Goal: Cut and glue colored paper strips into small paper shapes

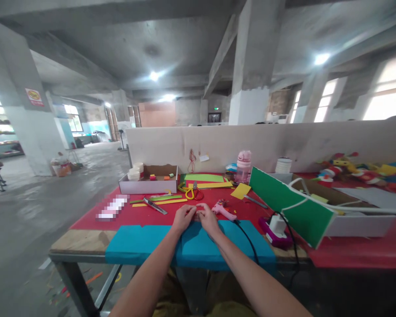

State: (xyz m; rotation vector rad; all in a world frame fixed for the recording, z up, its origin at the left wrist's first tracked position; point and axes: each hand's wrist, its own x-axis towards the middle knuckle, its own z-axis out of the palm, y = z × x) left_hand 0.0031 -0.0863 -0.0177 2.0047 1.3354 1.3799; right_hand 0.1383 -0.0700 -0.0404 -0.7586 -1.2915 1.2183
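L hand (184, 216) & R hand (207, 218) meet above the blue cover's (135, 240) far edge, fingers curled, tips close together; whether they grip a small pc. cannot be told. Pink glue gun (230, 215) lies just R of the fingers, its cord (247, 237) running nearward; utility knife (155, 206), L of them; yellow-handled scissors (189, 193), beyond, on the red-topped table (86, 218). Step in hand (judged): close two-handed fingertip work. Any next move calls for steady tips, kept off the glue gun.
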